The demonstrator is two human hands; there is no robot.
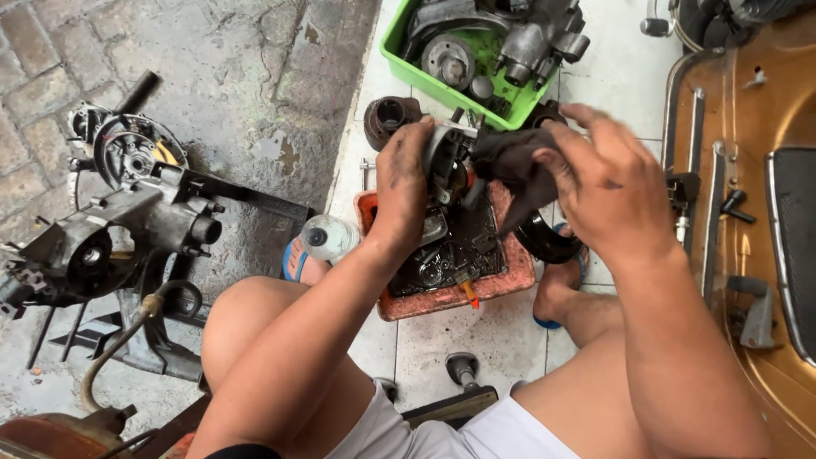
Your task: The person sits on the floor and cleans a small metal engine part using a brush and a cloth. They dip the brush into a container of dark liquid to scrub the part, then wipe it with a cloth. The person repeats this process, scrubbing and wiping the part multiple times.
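White shorts, bare arms and legs, black grease smudges on left hand (402, 183), blue sandals.

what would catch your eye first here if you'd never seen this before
The two grimy hands at centre: the left hand grips a metal engine part while the right hand presses a dark rag to it, above an oily orange tray. A green bin of parts sits behind, an engine casing at left.
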